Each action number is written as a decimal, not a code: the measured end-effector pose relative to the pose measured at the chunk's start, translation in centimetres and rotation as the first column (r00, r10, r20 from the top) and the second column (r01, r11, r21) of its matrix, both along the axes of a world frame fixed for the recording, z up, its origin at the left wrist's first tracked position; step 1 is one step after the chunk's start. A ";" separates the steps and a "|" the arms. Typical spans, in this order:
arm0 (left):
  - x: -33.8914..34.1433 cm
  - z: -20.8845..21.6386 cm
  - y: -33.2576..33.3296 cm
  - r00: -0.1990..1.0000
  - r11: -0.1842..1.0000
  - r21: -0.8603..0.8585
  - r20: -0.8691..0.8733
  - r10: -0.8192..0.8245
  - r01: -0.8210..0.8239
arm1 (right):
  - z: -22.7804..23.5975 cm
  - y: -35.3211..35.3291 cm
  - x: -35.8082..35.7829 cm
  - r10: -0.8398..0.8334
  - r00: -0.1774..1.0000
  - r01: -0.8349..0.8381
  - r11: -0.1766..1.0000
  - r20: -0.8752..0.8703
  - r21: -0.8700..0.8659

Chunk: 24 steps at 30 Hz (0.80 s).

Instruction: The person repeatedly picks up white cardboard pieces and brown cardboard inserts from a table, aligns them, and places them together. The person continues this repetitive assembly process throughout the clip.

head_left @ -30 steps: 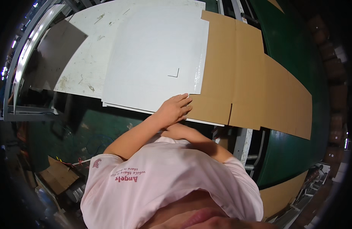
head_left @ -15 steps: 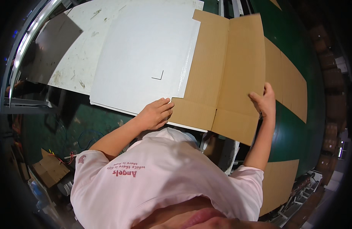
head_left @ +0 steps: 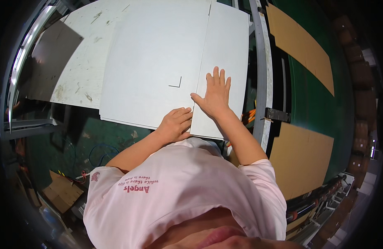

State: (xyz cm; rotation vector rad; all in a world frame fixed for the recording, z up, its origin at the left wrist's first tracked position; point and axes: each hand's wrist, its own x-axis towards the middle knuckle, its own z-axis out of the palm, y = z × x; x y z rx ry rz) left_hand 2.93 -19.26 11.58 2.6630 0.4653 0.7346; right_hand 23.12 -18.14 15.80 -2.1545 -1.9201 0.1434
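A large white-faced cardboard sheet lies in front of me with its right panel folded over, so the brown inside is hidden. My right hand lies flat on that panel, fingers spread, pressing near the fold seam. At the near edge of the sheet, my left hand rests with its fingers stretched out, the fingertips beside the seam. A small black corner mark is printed on the white face left of the seam.
A white, stained table extends to the left. Beyond a metal rail on the right, brown cardboard sheets lie on a green conveyor belt. Orange-handled tools sit beside the rail. An opened brown carton stands at lower left.
The brown right-hand panel has been folded over to the left and now shows white. My right hand moved from its outer edge onto it; the left hand stayed nearly in place.
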 end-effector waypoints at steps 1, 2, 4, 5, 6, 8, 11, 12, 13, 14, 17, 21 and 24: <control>0.1 0.1 0.1 1.000 1.000 -0.004 0.000 -0.006 0.006 | -0.2 -0.2 -0.2 -0.013 1.000 0.013 0.999 -0.011 0.033; 0.3 0.4 0.3 1.000 1.000 -0.008 0.001 -0.011 0.011 | -0.6 -0.4 -0.1 0.002 0.999 0.002 0.996 -0.045 0.084; 0.0 -0.1 0.3 0.999 0.999 -0.041 0.047 -0.022 0.024 | -2.4 -1.3 -0.3 0.034 0.991 -0.012 0.987 -0.130 0.163; 0.0 -0.7 0.7 0.995 0.997 -0.066 0.098 -0.023 0.029 | -2.8 -2.0 -0.3 0.069 0.988 -0.044 0.984 -0.142 0.170; -0.2 -1.4 0.5 0.989 0.995 -0.098 0.145 -0.015 0.029 | -2.8 -2.9 -0.4 0.106 0.981 -0.078 0.982 -0.159 0.173; -0.1 -1.3 0.1 0.990 0.992 -0.124 0.144 -0.012 0.030 | -2.8 -5.1 -0.7 0.197 0.965 -0.173 0.975 -0.176 0.142; 0.3 -1.2 0.2 0.985 0.990 -0.139 0.170 0.010 0.015 | -1.5 -7.6 -0.9 0.343 0.906 -0.343 0.938 -0.249 0.047; 0.6 -1.2 0.3 0.984 0.990 -0.143 0.180 0.008 0.018 | -1.5 -7.7 -0.7 0.426 0.851 -0.431 0.901 -0.306 0.055; 0.6 -0.9 0.6 0.987 0.990 -0.143 0.159 0.004 0.019 | -1.6 -7.8 -0.3 0.501 0.787 -0.513 0.856 -0.360 0.071; 0.4 -1.0 0.7 0.988 0.990 -0.144 0.151 0.017 0.005 | -1.7 -7.8 -0.1 0.568 0.714 -0.586 0.805 -0.411 0.093; 0.2 -1.5 0.4 0.990 0.990 -0.139 0.134 0.037 -0.018 | -2.1 -7.1 0.0 0.594 0.701 -0.577 0.798 -0.394 0.176; 0.3 -3.1 -0.3 0.996 0.992 -0.117 0.082 0.045 -0.036 | -3.4 -7.4 0.0 0.599 0.743 -0.574 0.800 -0.298 0.175; 0.6 -3.8 -1.1 0.996 0.997 -0.049 0.056 0.066 -0.063 | -3.8 -8.3 0.6 0.602 0.736 -0.569 0.798 -0.309 0.198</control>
